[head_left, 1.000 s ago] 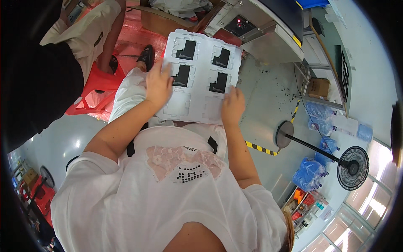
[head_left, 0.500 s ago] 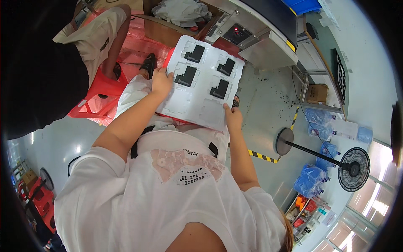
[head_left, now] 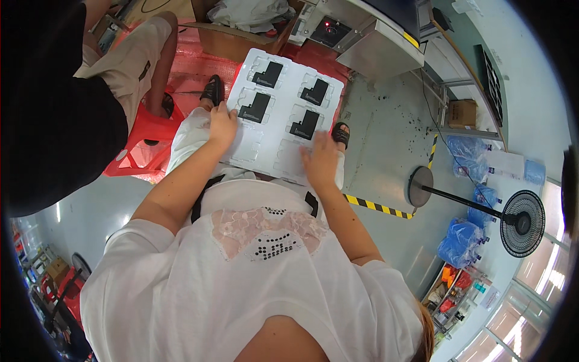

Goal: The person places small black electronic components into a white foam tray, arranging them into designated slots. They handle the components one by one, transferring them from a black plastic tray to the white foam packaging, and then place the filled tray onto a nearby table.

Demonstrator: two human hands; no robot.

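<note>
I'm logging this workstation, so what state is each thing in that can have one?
White moulded tray: lying flat across the lap, four pockets filled, the two near pockets empty.
Black parts: seated in their pockets.
Left hand: resting open on the tray's left edge.
Right hand: flat on the tray's near edge.
Standing fan: upright; running or not, cannot tell.

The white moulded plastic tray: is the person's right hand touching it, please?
Touching: the head view shows the right hand lying flat on the white moulded plastic tray.
</note>
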